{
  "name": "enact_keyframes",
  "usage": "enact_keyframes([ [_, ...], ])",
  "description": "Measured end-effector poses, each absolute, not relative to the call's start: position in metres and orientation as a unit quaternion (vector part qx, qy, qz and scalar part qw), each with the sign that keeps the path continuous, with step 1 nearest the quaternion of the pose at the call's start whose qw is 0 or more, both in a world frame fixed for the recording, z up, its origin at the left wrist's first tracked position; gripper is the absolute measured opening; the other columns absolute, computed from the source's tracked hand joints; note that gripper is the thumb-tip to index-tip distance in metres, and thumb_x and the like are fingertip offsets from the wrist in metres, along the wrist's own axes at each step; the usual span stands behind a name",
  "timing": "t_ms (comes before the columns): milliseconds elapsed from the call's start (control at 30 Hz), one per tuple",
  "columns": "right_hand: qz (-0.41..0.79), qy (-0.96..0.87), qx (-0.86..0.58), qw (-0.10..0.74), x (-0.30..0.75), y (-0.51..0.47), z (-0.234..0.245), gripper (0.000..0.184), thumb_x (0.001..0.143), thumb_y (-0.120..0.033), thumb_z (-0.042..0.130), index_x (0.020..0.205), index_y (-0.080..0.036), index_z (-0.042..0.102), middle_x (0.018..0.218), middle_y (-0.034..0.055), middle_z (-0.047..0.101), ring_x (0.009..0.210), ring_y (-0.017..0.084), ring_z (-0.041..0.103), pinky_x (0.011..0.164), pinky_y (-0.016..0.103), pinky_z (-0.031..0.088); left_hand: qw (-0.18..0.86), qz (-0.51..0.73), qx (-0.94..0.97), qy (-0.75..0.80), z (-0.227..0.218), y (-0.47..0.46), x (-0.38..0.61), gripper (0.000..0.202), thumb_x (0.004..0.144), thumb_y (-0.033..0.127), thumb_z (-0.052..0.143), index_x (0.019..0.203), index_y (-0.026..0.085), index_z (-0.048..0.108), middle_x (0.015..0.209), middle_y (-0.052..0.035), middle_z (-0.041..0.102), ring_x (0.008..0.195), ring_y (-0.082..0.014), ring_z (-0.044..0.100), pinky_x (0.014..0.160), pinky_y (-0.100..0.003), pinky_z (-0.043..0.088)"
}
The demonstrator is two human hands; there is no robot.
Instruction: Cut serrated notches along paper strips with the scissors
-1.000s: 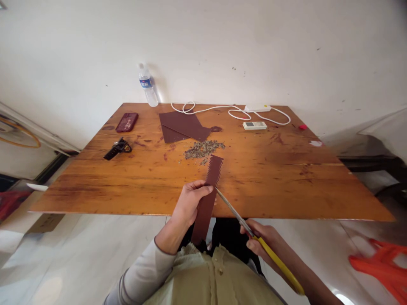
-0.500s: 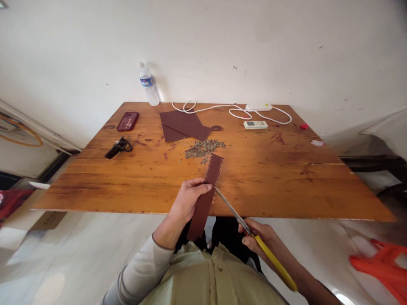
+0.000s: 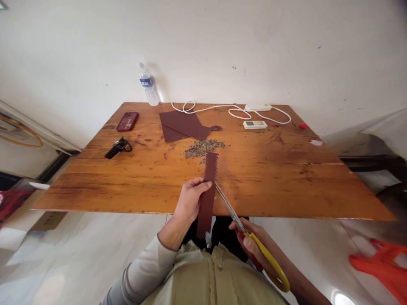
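Between the thumb and fingers of my left hand [image 3: 190, 198] is a long dark red-brown strip of paper or card [image 3: 206, 209]. Both edges of its far part are cut into fine teeth, and its near end hangs past the table edge. My right hand [image 3: 254, 239] is closed around scissors [image 3: 267, 258] with yellow and red handles. Their blade tips meet the strip's right edge, close to my left thumb. Just beyond the strip's far end lies a loose heap of small dry brownish bits [image 3: 203, 148].
Two dark red-brown sheets [image 3: 181, 125] lie behind the heap. A water bottle [image 3: 148, 87], a red phone [image 3: 127, 121] and a black strapped object [image 3: 118, 147] are on the left. A white power strip [image 3: 258, 107] with its cable and a white remote-like device [image 3: 255, 124] are at the back right.
The strip has turned more upright, its far end shifting left and its near end right. The scissors have rolled, so the red handle now shows, and my right hand has moved slightly left.
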State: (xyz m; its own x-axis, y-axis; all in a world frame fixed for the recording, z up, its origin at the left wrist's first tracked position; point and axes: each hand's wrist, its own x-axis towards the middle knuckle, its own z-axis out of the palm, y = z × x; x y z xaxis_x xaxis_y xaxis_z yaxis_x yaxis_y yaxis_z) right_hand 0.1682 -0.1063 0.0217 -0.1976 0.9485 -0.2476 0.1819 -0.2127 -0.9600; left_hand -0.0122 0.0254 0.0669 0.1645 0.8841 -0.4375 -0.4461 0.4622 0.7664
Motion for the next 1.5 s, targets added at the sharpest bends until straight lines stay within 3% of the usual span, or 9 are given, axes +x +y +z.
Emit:
enact_keyframes([
  [400, 0.512, -0.560, -0.577, 0.302, 0.169, -0.108, 0.022, 0.042, 0.091, -0.056, 0.050, 0.104, -0.018, 0.059, 0.065, -0.0061, 0.038, 0.055, 0.013, 0.029, 0.052, 0.028, 0.025, 0.707, 0.484, 0.217, 0.467, 0.067, 0.022, -0.003, 0.027, 0.045, 0.023, 0.088, 0.058, 0.016, 0.065, 0.055, 0.0033, 0.062, 0.051, -0.0082, 0.052, 0.053, -0.021, 0.039],
  [600, 0.495, -0.555, -0.591, 0.314, 0.168, -0.108, 0.018, 0.043, 0.087, -0.056, 0.051, 0.104, -0.017, 0.061, 0.067, -0.0050, 0.042, 0.056, 0.014, 0.033, 0.054, 0.028, 0.026, 0.712, 0.480, 0.213, 0.466, 0.067, 0.022, -0.001, 0.027, 0.045, 0.023, 0.088, 0.057, 0.015, 0.065, 0.054, 0.0028, 0.062, 0.051, -0.0083, 0.053, 0.053, -0.021, 0.040],
  [833, 0.471, -0.550, -0.604, 0.333, 0.165, -0.108, 0.020, 0.030, 0.088, -0.050, 0.054, 0.092, -0.021, 0.059, 0.067, -0.0054, 0.043, 0.055, 0.014, 0.034, 0.054, 0.027, 0.028, 0.713, 0.481, 0.212, 0.464, 0.066, 0.022, 0.000, 0.025, 0.045, 0.021, 0.088, 0.057, 0.015, 0.066, 0.053, 0.0032, 0.062, 0.049, -0.0076, 0.052, 0.051, -0.021, 0.039],
  [1067, 0.467, -0.544, -0.611, 0.335, 0.164, -0.105, 0.016, 0.030, 0.088, -0.051, 0.053, 0.087, -0.021, 0.057, 0.062, -0.0069, 0.038, 0.052, 0.013, 0.032, 0.051, 0.026, 0.027, 0.722, 0.470, 0.200, 0.467, 0.066, 0.022, 0.002, 0.025, 0.045, 0.022, 0.087, 0.057, 0.015, 0.067, 0.052, 0.0024, 0.062, 0.047, -0.0094, 0.054, 0.050, -0.023, 0.045],
  [1200, 0.459, -0.563, -0.612, 0.314, 0.162, -0.098, 0.027, 0.021, 0.083, -0.042, 0.052, 0.084, -0.022, 0.057, 0.058, -0.0072, 0.038, 0.050, 0.013, 0.033, 0.048, 0.025, 0.028, 0.731, 0.473, 0.191, 0.454, 0.062, 0.023, 0.003, 0.026, 0.046, 0.023, 0.088, 0.058, 0.015, 0.066, 0.055, 0.0023, 0.062, 0.049, -0.0110, 0.055, 0.054, -0.027, 0.053],
  [1333, 0.488, -0.547, -0.608, 0.306, 0.160, -0.096, 0.049, 0.022, 0.078, -0.038, 0.050, 0.089, -0.020, 0.058, 0.064, -0.0041, 0.046, 0.050, 0.013, 0.038, 0.047, 0.025, 0.033, 0.729, 0.493, 0.177, 0.440, 0.062, 0.023, 0.004, 0.029, 0.048, 0.025, 0.088, 0.062, 0.015, 0.065, 0.061, 0.0024, 0.063, 0.054, -0.0115, 0.058, 0.058, -0.029, 0.057],
  [1500, 0.503, -0.548, -0.597, 0.300, 0.167, -0.098, 0.046, 0.027, 0.081, -0.040, 0.049, 0.094, -0.018, 0.061, 0.062, -0.0048, 0.043, 0.050, 0.013, 0.036, 0.047, 0.025, 0.031, 0.728, 0.486, 0.188, 0.446, 0.066, 0.024, 0.001, 0.034, 0.046, 0.025, 0.090, 0.064, 0.016, 0.063, 0.060, 0.0038, 0.061, 0.052, -0.0115, 0.058, 0.054, -0.029, 0.057],
])
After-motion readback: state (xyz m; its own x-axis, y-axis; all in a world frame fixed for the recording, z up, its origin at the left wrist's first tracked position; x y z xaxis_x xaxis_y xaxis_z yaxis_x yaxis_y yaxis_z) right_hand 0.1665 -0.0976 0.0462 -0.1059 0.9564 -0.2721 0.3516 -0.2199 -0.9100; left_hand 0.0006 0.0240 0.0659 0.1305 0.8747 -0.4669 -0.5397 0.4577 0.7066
